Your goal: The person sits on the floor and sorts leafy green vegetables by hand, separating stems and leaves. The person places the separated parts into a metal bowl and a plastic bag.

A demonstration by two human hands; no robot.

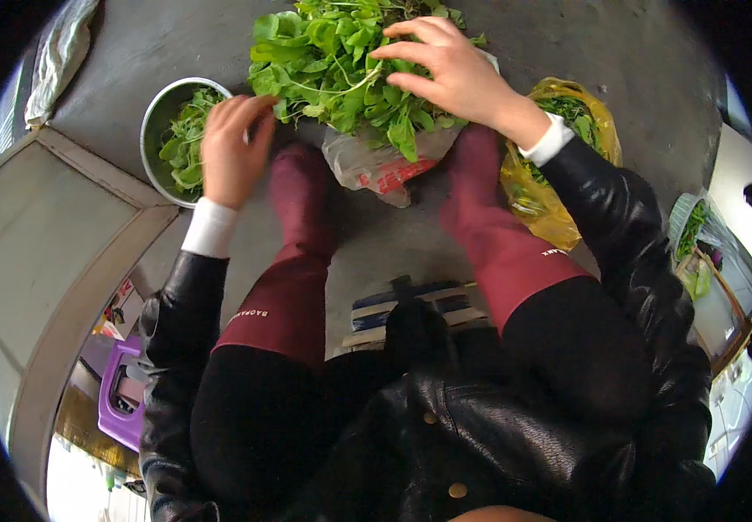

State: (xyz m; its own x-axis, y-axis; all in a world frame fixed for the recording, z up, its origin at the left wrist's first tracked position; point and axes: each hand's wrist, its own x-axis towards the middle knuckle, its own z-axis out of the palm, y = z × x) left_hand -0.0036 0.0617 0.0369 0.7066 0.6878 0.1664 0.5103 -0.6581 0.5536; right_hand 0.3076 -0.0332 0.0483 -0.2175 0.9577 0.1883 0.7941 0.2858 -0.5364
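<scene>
A heap of leafy greens lies on a translucent plastic bag with red print, just beyond my boots. Over its right side my right hand reaches with fingers spread, the tips at the leaves and a pale stem, gripping nothing that I can see. My left hand is between the heap and a round metal bowl, overlapping the bowl's right side. Its fingers bend loosely, apart from the thumb, and no leaf shows in them. Inside the bowl are picked green leaves.
A yellow plastic bag of greens stands beside my right boot. My left boot is near the bowl. At left is a framed panel with a purple plastic item below. A clear container with vegetables stands far right.
</scene>
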